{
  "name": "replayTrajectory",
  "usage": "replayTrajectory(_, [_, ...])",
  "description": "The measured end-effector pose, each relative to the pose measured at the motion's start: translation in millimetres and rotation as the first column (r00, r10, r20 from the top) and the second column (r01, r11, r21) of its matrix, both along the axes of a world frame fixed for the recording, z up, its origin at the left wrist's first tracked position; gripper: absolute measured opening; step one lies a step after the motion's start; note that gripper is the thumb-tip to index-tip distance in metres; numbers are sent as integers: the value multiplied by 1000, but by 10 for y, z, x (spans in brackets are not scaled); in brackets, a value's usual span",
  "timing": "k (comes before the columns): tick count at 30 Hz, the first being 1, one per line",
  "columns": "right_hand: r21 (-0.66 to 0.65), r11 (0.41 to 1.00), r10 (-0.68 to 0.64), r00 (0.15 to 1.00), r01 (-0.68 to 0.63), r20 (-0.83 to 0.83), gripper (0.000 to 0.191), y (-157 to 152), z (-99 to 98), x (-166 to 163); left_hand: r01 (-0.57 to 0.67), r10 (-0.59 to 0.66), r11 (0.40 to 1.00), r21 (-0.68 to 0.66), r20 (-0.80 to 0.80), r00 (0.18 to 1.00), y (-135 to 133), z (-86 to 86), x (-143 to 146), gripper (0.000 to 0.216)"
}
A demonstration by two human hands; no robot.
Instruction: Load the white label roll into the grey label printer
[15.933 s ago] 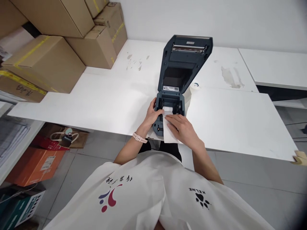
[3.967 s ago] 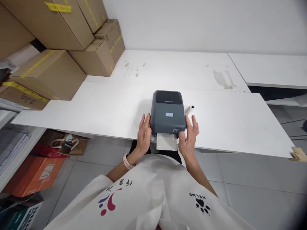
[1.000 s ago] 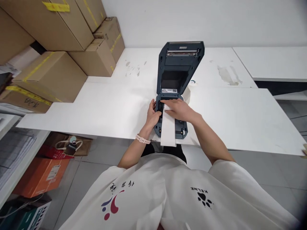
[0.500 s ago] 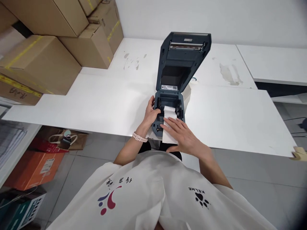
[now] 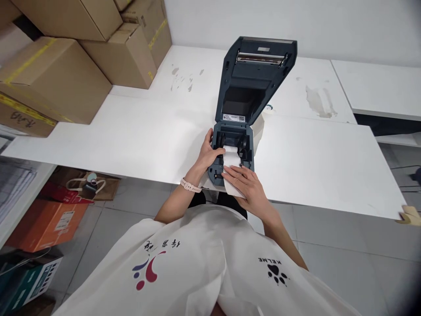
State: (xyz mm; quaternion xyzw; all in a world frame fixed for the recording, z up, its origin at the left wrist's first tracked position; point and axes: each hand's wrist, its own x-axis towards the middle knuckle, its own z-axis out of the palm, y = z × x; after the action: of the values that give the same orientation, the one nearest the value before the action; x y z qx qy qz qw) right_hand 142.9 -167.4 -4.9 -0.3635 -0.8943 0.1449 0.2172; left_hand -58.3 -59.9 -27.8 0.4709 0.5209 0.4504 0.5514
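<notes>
Up Close: Label Printer Open at Table Edge

Lid raised upright, the dark grey printer (image 5: 234, 145) sits at the white table's (image 5: 312, 162) near edge. White paper strip (image 5: 231, 169) trails from its bay. Right hand (image 5: 250, 186) lies flat, fingers spread, on the strip; left hand (image 5: 206, 154) curls against the bay's side. The roll itself is hidden.

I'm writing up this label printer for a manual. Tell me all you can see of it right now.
The printer is a small dark grey plastic box at the near edge of the white table. Its lid stands hinged open, showing a metal bar near its top and a white sticker inside. A white paper strip runs from the bay over the front. The left hand grips its left side; the right hand lies flat on the strip.
</notes>
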Motion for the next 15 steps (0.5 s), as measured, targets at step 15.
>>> replayTrajectory(15, [-98, 992, 77, 996, -74, 36, 91, -23, 128, 29, 15, -14, 999, -29, 16, 1000, -22, 73, 0, 109])
